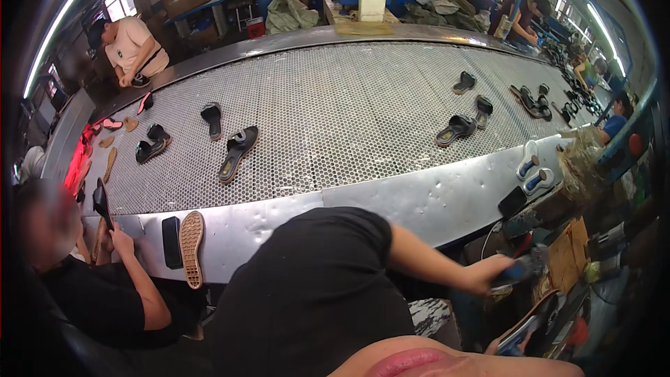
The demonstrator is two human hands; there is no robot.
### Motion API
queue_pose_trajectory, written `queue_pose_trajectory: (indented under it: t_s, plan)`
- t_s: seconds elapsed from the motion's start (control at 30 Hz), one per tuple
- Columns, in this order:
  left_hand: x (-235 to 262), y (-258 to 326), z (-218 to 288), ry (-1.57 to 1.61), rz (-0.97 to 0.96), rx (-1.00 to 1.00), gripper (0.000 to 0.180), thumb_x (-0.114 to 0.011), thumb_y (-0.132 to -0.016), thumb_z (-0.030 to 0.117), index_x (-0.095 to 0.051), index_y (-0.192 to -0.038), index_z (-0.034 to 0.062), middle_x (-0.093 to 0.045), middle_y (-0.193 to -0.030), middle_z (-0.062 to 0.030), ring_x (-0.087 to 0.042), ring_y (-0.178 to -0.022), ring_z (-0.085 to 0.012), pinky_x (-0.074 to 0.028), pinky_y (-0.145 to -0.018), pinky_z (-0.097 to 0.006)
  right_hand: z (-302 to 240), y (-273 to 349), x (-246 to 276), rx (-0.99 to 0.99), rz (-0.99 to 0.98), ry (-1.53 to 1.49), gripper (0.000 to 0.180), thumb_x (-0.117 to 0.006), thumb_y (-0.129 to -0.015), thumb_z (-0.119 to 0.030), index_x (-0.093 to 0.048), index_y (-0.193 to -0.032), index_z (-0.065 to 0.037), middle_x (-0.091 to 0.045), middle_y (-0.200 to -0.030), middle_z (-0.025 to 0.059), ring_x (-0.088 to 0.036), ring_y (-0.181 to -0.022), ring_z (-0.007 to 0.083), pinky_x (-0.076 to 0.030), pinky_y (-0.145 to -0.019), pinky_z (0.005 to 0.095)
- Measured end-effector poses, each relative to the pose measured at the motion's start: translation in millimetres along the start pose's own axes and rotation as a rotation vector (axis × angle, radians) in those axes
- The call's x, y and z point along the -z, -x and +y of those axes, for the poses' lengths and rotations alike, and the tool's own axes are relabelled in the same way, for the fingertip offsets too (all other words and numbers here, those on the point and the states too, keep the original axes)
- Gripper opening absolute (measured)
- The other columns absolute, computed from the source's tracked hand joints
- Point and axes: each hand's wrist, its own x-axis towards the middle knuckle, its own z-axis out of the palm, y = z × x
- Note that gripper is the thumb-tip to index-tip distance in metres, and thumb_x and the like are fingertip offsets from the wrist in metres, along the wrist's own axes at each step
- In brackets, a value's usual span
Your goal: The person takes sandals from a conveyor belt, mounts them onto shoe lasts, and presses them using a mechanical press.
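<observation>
- At four o'clock, below the metal rim of the mesh conveyor (419, 199), the right hand (488, 274) grips a dark tool (520, 272) — fingers wrapped around it.
- At five o'clock a dark sandal (534, 328) sits beneath it — the left hand is hidden, so its fingers cannot be told.
- At eight o'clock a tan sole (190, 248) lies on the rim.

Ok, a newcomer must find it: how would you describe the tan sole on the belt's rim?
Start at the wide perforated belt and follow its near metal rim leftward. The sole lies there tread up, beside a flat black block. It is tan and bare, while the belt's shoes are mostly black.
</observation>
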Motion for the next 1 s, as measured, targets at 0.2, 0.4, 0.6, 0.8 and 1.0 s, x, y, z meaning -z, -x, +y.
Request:
queue_pose_trajectory:
  t_s: [0.2,0.4,0.6,0.8,1.0]
  plan:
    - [80,121,17,-0.192,0.305,0.185,0.082,-0.075,-0.062,0.005,-0.043,-0.138,0.0057,-0.046,-0.137,-0.019,-0.042,-0.13,-0.0378,-0.032,-0.112,-0.042,60,19,54,-0.908,-0.091,0.74,0.062,-0.067,-0.08,-0.001,-0.047,-0.139,0.003,-0.052,-0.14,0.0161,-0.05,-0.127,0.0276,-0.036,-0.109,0.0378]
    - [195,126,-20,-0.58,0.413,0.581,0.069,-0.072,-0.063,0.006,-0.05,-0.128,0.0046,-0.051,-0.119,-0.0222,-0.05,-0.111,-0.0412,-0.043,-0.096,-0.045,140,-33,-14,-1.183,-0.009,0.695,0.064,-0.081,-0.078,-0.022,-0.055,-0.132,0.001,-0.067,-0.118,0.0169,-0.064,-0.107,0.0292,-0.047,-0.097,0.0388]
    - [194,98,-82,-0.617,0.375,0.497,0.078,-0.074,-0.067,0.004,-0.043,-0.139,-0.0006,-0.049,-0.134,-0.0195,-0.047,-0.127,-0.0351,-0.035,-0.11,-0.04,238,51,14,-1.143,-0.054,0.871,0.067,-0.08,-0.073,-0.018,-0.052,-0.133,-0.009,-0.061,-0.117,0.0195,-0.059,-0.109,0.035,-0.046,-0.092,0.0407]
    - [191,89,-74,-0.634,0.319,0.457,0.079,-0.075,-0.067,0.003,-0.043,-0.14,0.0015,-0.049,-0.135,-0.0177,-0.046,-0.127,-0.0338,-0.036,-0.11,-0.04,225,39,21,-1.349,-0.008,0.766,0.076,-0.079,-0.071,-0.018,-0.045,-0.139,-0.014,-0.055,-0.127,0.0166,-0.053,-0.115,0.0381,-0.044,-0.097,0.046]
    - [199,93,-74,-0.623,0.309,0.489,0.081,-0.076,-0.066,0.002,-0.043,-0.14,0.0025,-0.049,-0.135,-0.0167,-0.047,-0.126,-0.0342,-0.037,-0.108,-0.041,227,44,8,-1.308,0.021,0.803,0.076,-0.078,-0.072,-0.019,-0.044,-0.139,-0.015,-0.055,-0.126,0.0168,-0.053,-0.116,0.039,-0.043,-0.097,0.0465]
